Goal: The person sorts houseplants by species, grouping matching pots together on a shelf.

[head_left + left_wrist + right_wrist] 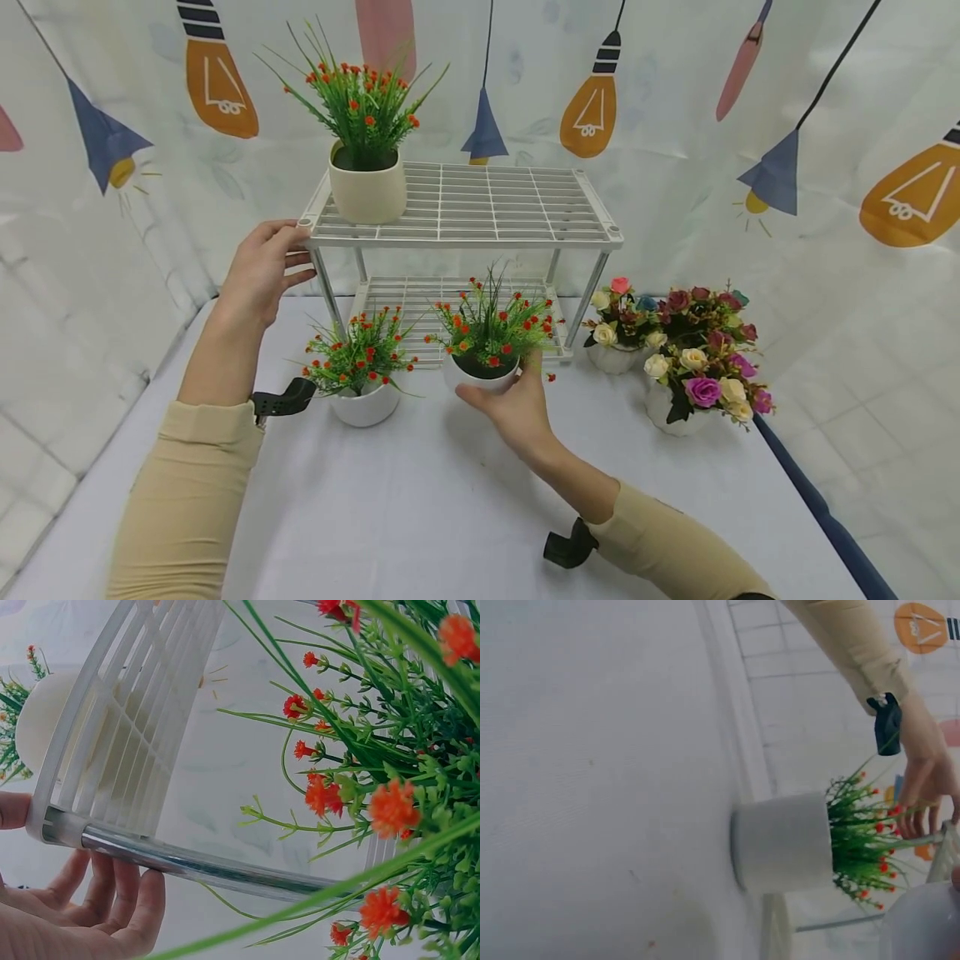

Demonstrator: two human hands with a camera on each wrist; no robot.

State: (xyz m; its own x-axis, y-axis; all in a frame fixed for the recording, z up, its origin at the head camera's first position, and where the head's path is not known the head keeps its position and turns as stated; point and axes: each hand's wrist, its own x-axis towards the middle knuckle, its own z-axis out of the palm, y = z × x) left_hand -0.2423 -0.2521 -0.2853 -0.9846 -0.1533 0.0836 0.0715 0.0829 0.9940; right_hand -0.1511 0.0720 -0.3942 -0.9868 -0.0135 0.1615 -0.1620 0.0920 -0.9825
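Note:
A two-tier white wire rack point(517, 204) stands on the table. At its upper left front corner my left hand point(258, 271) holds the frame, thumb at the shelf edge and fingers by the metal post point(217, 868). My right hand point(517, 408) grips a white flowerpot point(480, 377) with red-flowered greenery, tilted and raised above the cloth in front of the lower shelf. Another white pot of red flowers point(365, 407) sits on the table below my left hand. A cream pot point(369, 193) with similar flowers stands on the top shelf's left end.
Two white pots of mixed artificial roses, one smaller point(613, 357) and one fuller point(671, 408), stand right of the rack. A white cloth covers the table point(390, 517). Behind hangs a curtain point(675, 167) printed with lamps and bulbs.

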